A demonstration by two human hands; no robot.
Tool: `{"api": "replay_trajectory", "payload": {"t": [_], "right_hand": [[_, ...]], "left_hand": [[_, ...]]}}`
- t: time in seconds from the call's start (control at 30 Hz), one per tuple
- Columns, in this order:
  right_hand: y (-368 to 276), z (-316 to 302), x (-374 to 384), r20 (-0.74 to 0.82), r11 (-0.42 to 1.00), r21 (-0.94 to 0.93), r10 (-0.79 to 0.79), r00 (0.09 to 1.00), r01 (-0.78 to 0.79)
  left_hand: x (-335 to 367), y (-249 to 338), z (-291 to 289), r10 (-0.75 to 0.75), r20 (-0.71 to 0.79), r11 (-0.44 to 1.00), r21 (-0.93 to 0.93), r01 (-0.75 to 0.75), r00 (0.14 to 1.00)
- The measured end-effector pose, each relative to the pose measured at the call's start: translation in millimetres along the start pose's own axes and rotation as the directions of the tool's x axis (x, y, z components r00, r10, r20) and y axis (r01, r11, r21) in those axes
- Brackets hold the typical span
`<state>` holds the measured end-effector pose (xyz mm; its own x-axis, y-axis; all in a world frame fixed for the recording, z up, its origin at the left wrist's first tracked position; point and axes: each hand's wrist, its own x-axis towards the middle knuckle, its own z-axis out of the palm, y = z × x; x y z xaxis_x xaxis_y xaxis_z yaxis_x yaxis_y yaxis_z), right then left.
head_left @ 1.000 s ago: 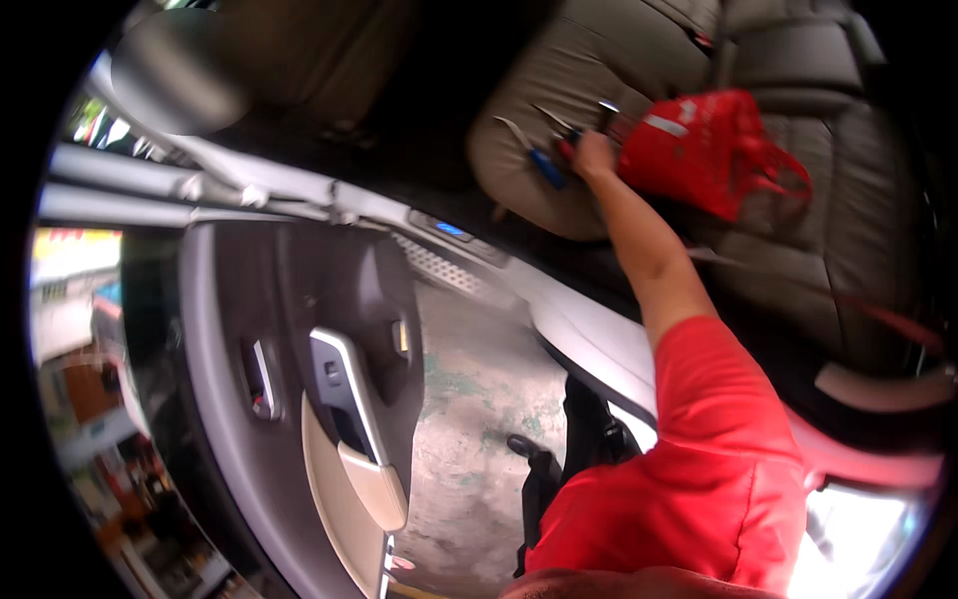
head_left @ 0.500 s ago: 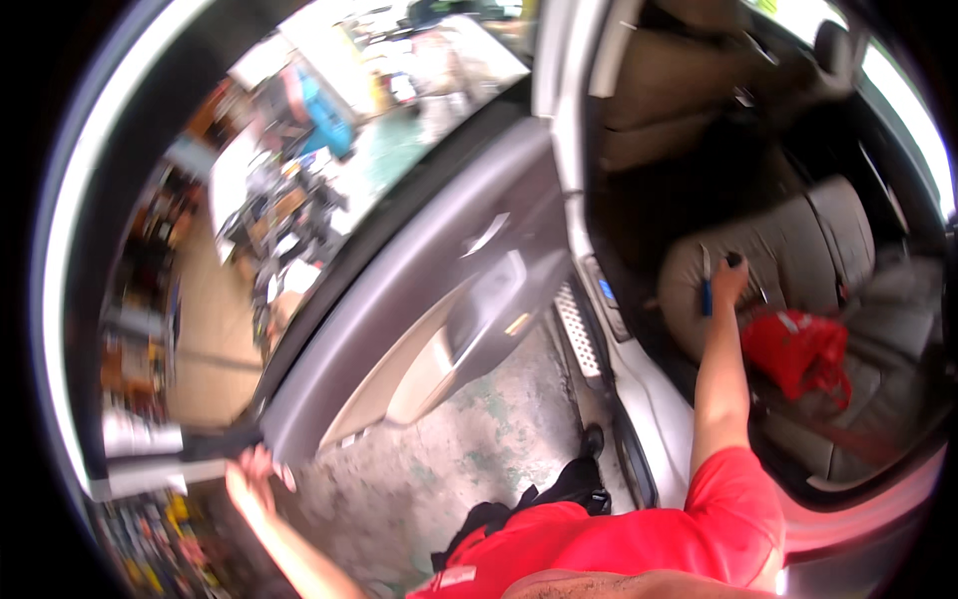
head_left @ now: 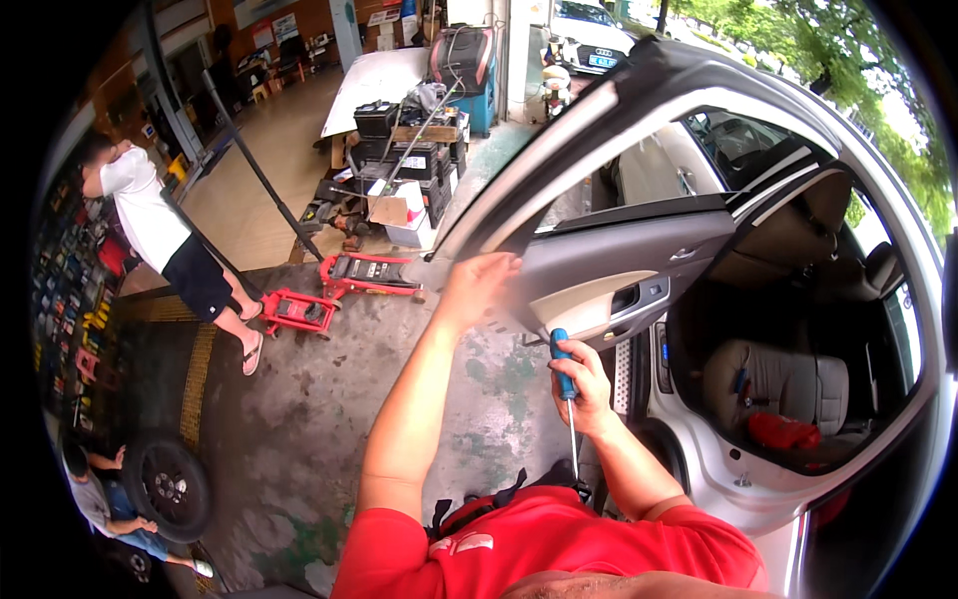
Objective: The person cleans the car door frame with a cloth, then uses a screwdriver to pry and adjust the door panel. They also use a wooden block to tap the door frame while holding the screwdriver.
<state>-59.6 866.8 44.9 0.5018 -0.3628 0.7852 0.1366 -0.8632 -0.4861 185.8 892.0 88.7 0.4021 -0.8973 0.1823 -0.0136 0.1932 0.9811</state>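
My left hand (head_left: 482, 288), slightly blurred, is at the outer edge of the open car door (head_left: 609, 245), its fingers bent over the edge near the base of the window frame. My right hand (head_left: 587, 387) is closed round the blue handle of a screwdriver (head_left: 562, 351), in front of the door's lower trim. The long metal shaft points down toward my body. Inside the car, a red bag (head_left: 784, 432) lies on the grey seat (head_left: 788, 369), with a small blue-handled tool (head_left: 742, 384) next to it.
Two red floor jacks (head_left: 369, 277) stand on the concrete beyond the door. Behind them are stacked car batteries (head_left: 399, 160). A person in a white shirt (head_left: 150, 215) stands at the left; another person (head_left: 95, 499) sits by a wheel (head_left: 168, 486).
My right hand has come out of the car and now holds the screwdriver. My view has turned and the workshop floor shows at the left. My left hand stays at the door's edge.
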Motion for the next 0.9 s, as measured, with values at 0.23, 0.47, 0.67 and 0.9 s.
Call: {"api": "replay_trajectory", "payload": {"t": [0.23,0.47,0.67,0.9], "right_hand": [[-53,29,55,0.221,0.980,0.146,0.101,0.970,-0.135],[-26,113,51,0.551,0.982,-0.142,0.180,0.815,-0.120],[-16,223,36,0.745,1.000,-0.027,0.018,0.667,0.002],[25,289,39,0.682,0.505,0.254,0.512,0.523,-0.825]], "left_hand": [[3,-5,-35,0.061,0.241,0.992,-0.119,-0.033,0.969],[-109,-52,-107,-0.376,0.211,0.917,-0.057,0.395,0.902],[-186,-97,-159,-0.505,0.459,0.341,-0.671,0.658,0.731],[-150,-117,-267,-0.639,0.263,0.276,-0.799,0.534,0.723]]}}
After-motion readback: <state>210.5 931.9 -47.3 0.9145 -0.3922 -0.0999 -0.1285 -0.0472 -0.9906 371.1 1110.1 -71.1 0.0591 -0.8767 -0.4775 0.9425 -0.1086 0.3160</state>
